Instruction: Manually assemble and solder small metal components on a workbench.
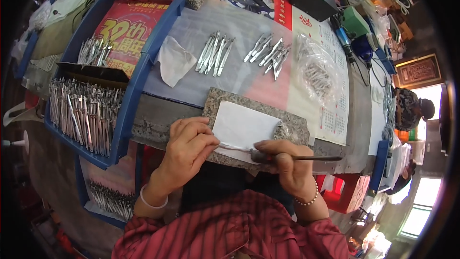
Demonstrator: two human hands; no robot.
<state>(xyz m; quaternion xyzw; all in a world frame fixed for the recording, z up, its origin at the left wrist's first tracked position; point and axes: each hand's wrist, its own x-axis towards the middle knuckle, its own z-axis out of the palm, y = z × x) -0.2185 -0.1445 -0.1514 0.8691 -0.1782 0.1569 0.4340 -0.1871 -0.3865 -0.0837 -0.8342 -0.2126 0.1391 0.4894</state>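
Note:
My left hand (189,145) pinches one end of a thin silvery pair of tweezers (235,148), which lies along the near edge of a white sheet (242,124). My right hand (291,163) is closed around a small hammer (316,158); its dark, blunt head sits beside the other end of the tweezers, and its slim handle sticks out to the right. Whether the head touches the metal I cannot tell. Under the sheet is a speckled stone slab (218,97) at the table's near edge.
Several tweezers (215,55) lie in rows on the covered table, with more (270,53) to their right. A plastic bag of metal pieces (318,76) lies beyond. At left, a blue tray (137,79) holds densely packed tweezers (86,115). A white cloth (175,60) lies beside it.

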